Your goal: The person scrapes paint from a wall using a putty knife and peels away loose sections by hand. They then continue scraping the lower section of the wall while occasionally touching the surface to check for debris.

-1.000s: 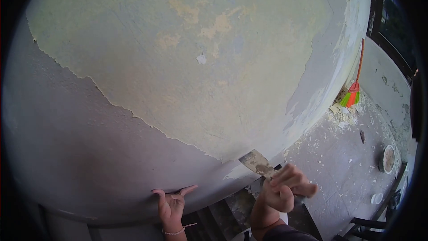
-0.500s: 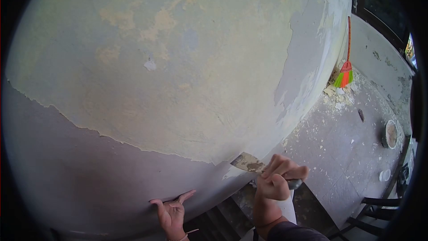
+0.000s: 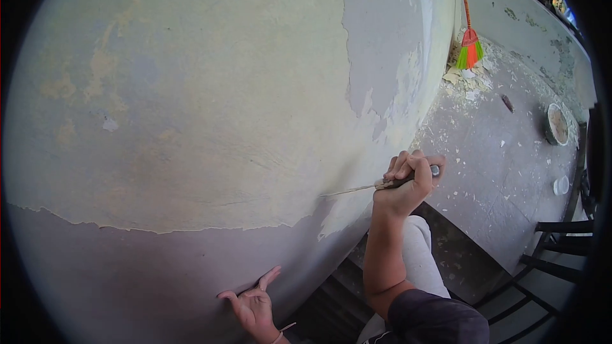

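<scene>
My right hand (image 3: 411,183) is wrapped round the dark handle of a putty knife (image 3: 350,191). Its blade shows nearly edge-on, with the tip at the wall (image 3: 210,134), near the ragged border between pale yellow-green coating and a grey-mauve lower area (image 3: 159,267). Low on that grey area, my left hand (image 3: 256,306) rests against the surface, thumb and fingers spread, some fingertips hidden from view. Nothing shows in the left hand. A narrow, pale, jagged patch lies below the blade.
An orange-and-green broom (image 3: 470,51) leans in the corner over a heap of flakes. Chips litter the tiled floor (image 3: 472,172). A round tub (image 3: 556,124), a small white cup (image 3: 561,185) and a dark-framed chair (image 3: 561,245) stand at right. Dark steps (image 3: 344,293) lie below.
The view has shifted, so the broom and tub appear higher. My right hand has moved up along the wall, and the blade has turned from flat-on to edge-on. My left hand stays on the wall.
</scene>
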{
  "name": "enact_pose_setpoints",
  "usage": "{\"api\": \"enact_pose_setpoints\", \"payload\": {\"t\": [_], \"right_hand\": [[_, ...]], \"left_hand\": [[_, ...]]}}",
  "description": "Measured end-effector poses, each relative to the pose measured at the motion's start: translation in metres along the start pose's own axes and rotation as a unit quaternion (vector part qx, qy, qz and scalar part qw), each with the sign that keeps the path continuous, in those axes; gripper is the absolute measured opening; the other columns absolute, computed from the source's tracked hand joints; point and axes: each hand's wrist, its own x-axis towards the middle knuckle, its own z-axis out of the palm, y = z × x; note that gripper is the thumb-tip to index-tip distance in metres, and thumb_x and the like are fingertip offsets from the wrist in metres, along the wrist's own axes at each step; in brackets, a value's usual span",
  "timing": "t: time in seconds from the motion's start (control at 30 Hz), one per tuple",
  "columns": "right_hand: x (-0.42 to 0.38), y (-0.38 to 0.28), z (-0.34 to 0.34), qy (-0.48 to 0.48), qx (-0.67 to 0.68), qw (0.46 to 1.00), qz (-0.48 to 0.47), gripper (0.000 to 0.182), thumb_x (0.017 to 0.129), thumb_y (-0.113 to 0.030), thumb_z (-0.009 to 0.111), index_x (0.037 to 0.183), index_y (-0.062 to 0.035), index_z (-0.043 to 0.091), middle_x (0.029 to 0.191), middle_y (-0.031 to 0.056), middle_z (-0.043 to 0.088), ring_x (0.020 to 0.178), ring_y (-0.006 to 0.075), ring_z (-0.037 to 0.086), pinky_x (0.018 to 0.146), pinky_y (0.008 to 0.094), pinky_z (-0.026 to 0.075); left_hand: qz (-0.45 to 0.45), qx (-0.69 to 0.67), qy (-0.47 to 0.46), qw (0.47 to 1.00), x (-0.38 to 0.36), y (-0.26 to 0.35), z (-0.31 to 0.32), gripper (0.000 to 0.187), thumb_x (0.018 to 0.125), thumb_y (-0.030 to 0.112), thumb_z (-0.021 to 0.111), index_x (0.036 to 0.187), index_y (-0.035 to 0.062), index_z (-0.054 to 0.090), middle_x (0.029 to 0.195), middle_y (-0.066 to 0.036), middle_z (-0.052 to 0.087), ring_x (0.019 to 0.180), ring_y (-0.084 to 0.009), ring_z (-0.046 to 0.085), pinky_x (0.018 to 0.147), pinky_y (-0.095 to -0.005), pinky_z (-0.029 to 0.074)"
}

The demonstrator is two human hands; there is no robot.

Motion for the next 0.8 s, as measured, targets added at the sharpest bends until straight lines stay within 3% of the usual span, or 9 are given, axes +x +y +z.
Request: {"api": "enact_pose_setpoints", "payload": {"t": [0.1, 0.17, 0.27, 0.53, 0.67, 0.8], "right_hand": [[0.002, 0.01, -0.006, 0.051, -0.027, 0.998, -0.031, 0.019, 0.093, -0.002, 0.053, 0.088, -0.0115, 0.037, 0.051, 0.0015, 0.037, 0.039, 0.0094, 0.034, 0.038, 0.0254, 0.031], [0.001, 0.014, -0.007, 0.061, -0.028, 0.997, -0.035, 0.019, 0.098, -0.008, 0.055, 0.092, -0.0131, 0.039, 0.055, 0.0002, 0.038, 0.04, 0.0088, 0.036, 0.039, 0.0254, 0.031], [0.012, 0.02, -0.01, 0.038, -0.023, 0.999, -0.001, 0.019, 0.1, -0.012, 0.058, 0.095, -0.0147, 0.04, 0.063, -0.0009, 0.04, 0.041, 0.0091, 0.039, 0.039, 0.0254, 0.032], [-0.004, 0.027, -0.018, -0.057, -0.033, 0.998, -0.014, 0.019, 0.103, -0.006, 0.052, 0.091, -0.0109, 0.038, 0.067, 0.0016, 0.041, 0.038, 0.0093, 0.038, 0.036, 0.0237, 0.03], [0.005, 0.008, -0.017, 0.011, 0.007, 0.997, -0.082, 0.019, 0.102, -0.003, 0.049, 0.091, -0.0112, 0.036, 0.066, 0.0007, 0.038, 0.037, 0.0077, 0.036, 0.035, 0.022, 0.029], [0.006, 0.02, -0.017, -0.022, -0.036, 0.996, -0.08, 0.02, 0.1, -0.001, 0.048, 0.089, -0.0115, 0.035, 0.066, 0.0007, 0.037, 0.037, 0.0068, 0.035, 0.035, 0.0215, 0.029]], "left_hand": [[-0.004, 0.018, -0.012, 1.0, 0.002, -0.001, 0.001, 0.144, 0.077, 0.041, 0.085, 0.149, 0.002, -0.033, 0.144, -0.034, -0.048, 0.146, -0.0548, -0.018, 0.07, -0.0227, 0.056], [0.006, 0.031, -0.012, 0.999, 0.001, -0.004, 0.002, 0.144, 0.077, 0.042, 0.085, 0.148, -0.0014, -0.032, 0.143, -0.035, -0.048, 0.146, -0.055, -0.017, 0.071, -0.023, 0.056], [0.007, 0.051, -0.011, 0.999, 0.0, -0.002, 0.002, 0.142, 0.077, 0.043, 0.084, 0.148, -0.0041, -0.029, 0.142, -0.037, -0.048, 0.147, -0.0552, -0.015, 0.073, -0.0235, 0.055], [-0.014, 0.017, -0.015, 1.0, 0.001, -0.003, 0.003, 0.137, 0.077, 0.046, 0.083, 0.154, 0.0012, -0.021, 0.142, -0.039, -0.046, 0.149, -0.0512, -0.011, 0.076, -0.0243, 0.055], [-0.03, 0.066, -0.045, 0.996, 0.005, 0.005, -0.004, 0.139, 0.076, 0.047, 0.084, 0.154, 0.0014, -0.022, 0.143, -0.039, -0.045, 0.151, -0.0485, -0.008, 0.077, -0.0246, 0.055], [-0.033, 0.073, -0.038, 0.996, 0.001, 0.002, -0.01, 0.14, 0.076, 0.048, 0.084, 0.154, 0.0024, -0.023, 0.143, -0.04, -0.045, 0.151, -0.0491, -0.008, 0.077, -0.024, 0.055]]}}
